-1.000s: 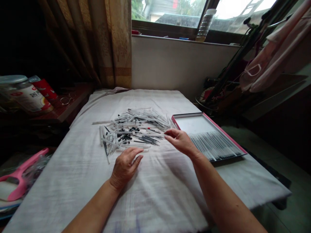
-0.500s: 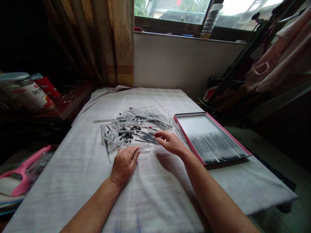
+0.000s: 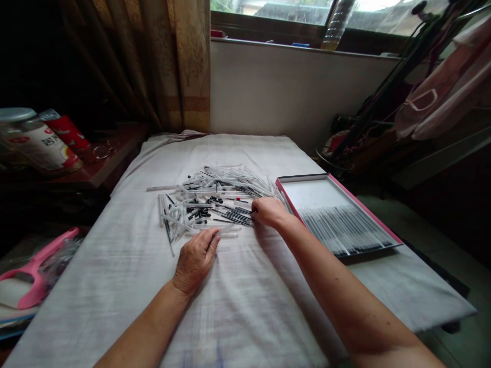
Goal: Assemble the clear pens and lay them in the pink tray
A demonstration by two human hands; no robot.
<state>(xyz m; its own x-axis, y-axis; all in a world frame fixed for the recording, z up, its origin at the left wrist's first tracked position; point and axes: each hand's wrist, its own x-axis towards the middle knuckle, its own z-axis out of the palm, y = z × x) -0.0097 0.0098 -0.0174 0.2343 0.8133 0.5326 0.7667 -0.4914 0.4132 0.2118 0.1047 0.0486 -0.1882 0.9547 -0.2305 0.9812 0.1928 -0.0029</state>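
I am curling my right hand (image 3: 268,211) into the pile (image 3: 209,199) at mid bench (image 3: 245,301), grip unclear, left hand (image 3: 195,258) lying flat; the right-edge tray (image 3: 310,197) is sitting half filled.

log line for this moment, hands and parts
left hand: flat on cloth, fingertips at clear tube | right hand: curled over black refills | tray: right of pile

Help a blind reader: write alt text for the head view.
A person's right hand touches a pile of pen parts on a cloth-covered table; the left hand lies flat beside it. A pink-rimmed tray of pens sits to the right.
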